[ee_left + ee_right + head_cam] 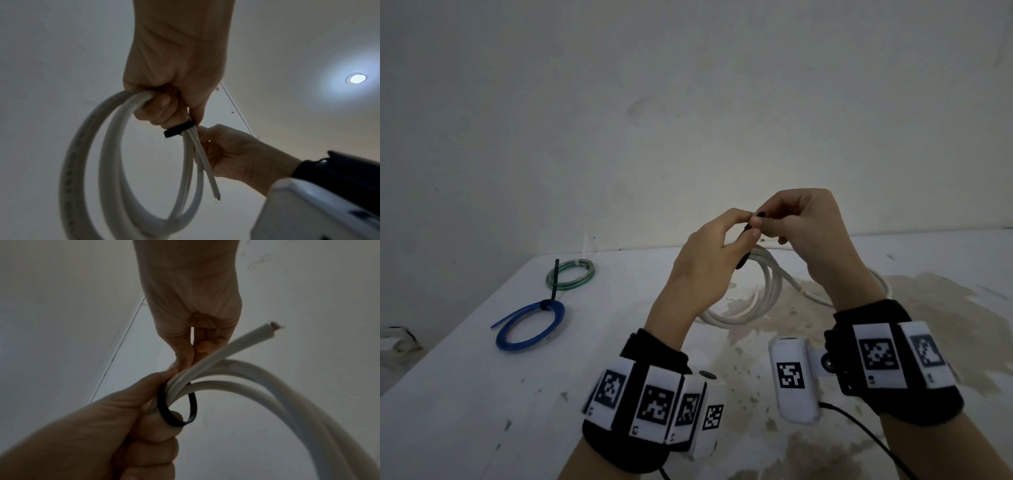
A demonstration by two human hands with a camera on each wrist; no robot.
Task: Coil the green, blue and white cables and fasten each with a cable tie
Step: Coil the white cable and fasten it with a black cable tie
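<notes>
Both hands are raised above the table (482,394), fingertips meeting. Fingers of the left hand (705,263) curl round the bundled turns of the white cable (82,146), gripping them where a black cable tie (176,412) loops loosely around the strands. Thumb and forefinger of the right hand (804,229) pinch the tie's end just above the bundle. The coil hangs below the hands, its lower turns reaching the stained patch of the table, and one cut end (269,331) of the white cable sticks out past the right hand, frayed at the tip.

Well to the left, on the table, lies the blue cable (530,325), coiled and bound with a black tie whose tail stands up from the ring. Just beyond it, farther away and near the wall (688,102), lies the green cable (570,274), also coiled, with a pale tie on its far side. Black bands with square printed markers wrap both wrists.
</notes>
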